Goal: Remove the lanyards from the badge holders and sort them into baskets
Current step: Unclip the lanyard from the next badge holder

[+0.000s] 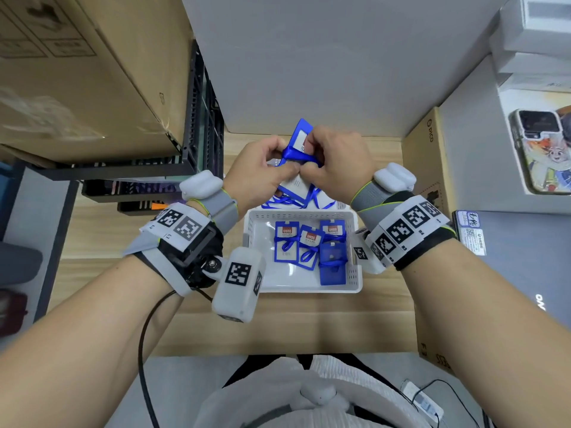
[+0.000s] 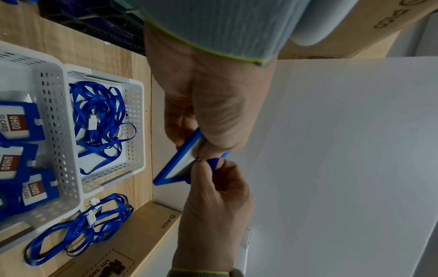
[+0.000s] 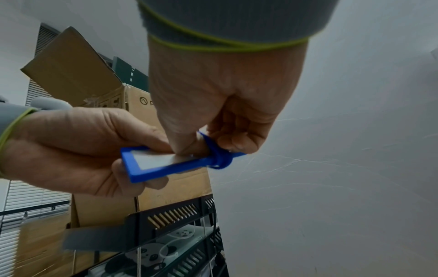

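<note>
My two hands hold a blue badge holder (image 1: 300, 138) up above the far basket. My left hand (image 1: 285, 168) grips the holder's frame (image 3: 151, 171) between thumb and fingers. My right hand (image 1: 309, 168) pinches the blue strap loop (image 3: 220, 156) knotted through the holder's top, its thumb pressing on the clear window. The left wrist view shows the holder (image 2: 176, 165) edge-on between my left hand (image 2: 201, 148) and right hand (image 2: 209, 169). The far white basket (image 2: 136, 97) holds a tangle of blue lanyards (image 2: 99, 116). The near white basket (image 1: 296, 215) holds several blue badge holders (image 1: 309, 247).
More blue lanyards (image 2: 80, 228) lie loose on the wooden table (image 1: 278, 322) beside the baskets. Cardboard boxes (image 1: 77, 72) on a black rack (image 1: 200, 128) stand on the left, a Pico box (image 1: 428, 168) on the right, and a white wall board (image 1: 324, 63) behind.
</note>
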Action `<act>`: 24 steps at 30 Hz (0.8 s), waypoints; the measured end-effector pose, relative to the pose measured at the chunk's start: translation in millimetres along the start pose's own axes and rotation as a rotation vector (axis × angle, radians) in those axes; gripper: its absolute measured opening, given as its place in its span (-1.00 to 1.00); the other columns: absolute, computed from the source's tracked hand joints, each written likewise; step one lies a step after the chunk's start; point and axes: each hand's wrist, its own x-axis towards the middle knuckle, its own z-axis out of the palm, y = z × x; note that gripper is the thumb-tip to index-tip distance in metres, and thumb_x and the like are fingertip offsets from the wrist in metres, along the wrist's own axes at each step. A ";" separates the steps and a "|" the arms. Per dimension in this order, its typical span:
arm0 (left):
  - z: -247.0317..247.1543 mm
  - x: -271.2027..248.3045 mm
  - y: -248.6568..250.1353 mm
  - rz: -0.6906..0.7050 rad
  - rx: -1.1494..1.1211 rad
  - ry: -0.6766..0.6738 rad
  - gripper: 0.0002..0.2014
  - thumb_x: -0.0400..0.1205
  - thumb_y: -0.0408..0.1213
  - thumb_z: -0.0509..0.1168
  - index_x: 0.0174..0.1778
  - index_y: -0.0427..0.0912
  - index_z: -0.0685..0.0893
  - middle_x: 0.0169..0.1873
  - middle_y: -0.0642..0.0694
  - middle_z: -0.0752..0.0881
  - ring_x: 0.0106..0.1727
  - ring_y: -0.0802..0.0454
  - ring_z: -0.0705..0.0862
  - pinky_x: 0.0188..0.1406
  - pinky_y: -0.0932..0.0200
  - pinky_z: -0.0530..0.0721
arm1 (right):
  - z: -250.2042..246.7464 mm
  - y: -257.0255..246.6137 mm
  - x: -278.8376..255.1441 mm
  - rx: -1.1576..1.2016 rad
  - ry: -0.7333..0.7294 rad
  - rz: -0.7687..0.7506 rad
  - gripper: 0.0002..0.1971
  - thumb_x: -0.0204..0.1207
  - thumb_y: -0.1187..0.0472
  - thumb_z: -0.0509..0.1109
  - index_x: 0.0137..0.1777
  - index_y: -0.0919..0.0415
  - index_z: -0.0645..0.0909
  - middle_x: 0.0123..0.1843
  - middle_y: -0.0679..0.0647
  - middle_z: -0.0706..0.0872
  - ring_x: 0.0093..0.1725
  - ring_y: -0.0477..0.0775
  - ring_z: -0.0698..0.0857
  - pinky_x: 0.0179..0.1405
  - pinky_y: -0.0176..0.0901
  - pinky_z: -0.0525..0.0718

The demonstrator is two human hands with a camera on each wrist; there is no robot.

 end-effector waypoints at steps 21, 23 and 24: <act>-6.1 12.2 -20.2 -0.056 -0.075 0.073 -0.75 0.71 -0.30 0.31 0.30 -0.20 0.65 0.04 -0.15 0.75 -0.13 0.09 0.81 -0.45 0.26 0.66 | -6.5 21.2 2.5 0.175 -0.030 -0.064 -0.68 0.39 -0.01 0.61 -0.10 0.19 0.63 -0.13 0.03 0.60 -0.31 -0.01 0.51 -0.26 -0.26 0.44; -5.3 13.4 -21.1 -0.059 -0.078 0.082 -0.74 0.71 -0.27 0.31 0.31 -0.20 0.64 0.04 -0.15 0.76 -0.13 0.10 0.82 -0.46 0.28 0.65 | -5.5 19.6 2.5 0.134 -0.029 -0.056 -0.71 0.43 -0.01 0.57 -0.13 0.18 0.60 -0.12 0.06 0.58 -0.27 0.01 0.50 -0.24 -0.17 0.42; -5.3 13.6 -21.2 -0.060 -0.073 0.080 -0.74 0.72 -0.26 0.30 0.31 -0.19 0.63 0.04 -0.14 0.76 -0.11 0.09 0.82 -0.45 0.27 0.65 | -4.2 19.1 2.5 0.121 -0.016 -0.046 -0.73 0.45 0.01 0.55 -0.18 0.15 0.57 -0.15 0.04 0.58 -0.27 0.02 0.50 -0.25 -0.16 0.42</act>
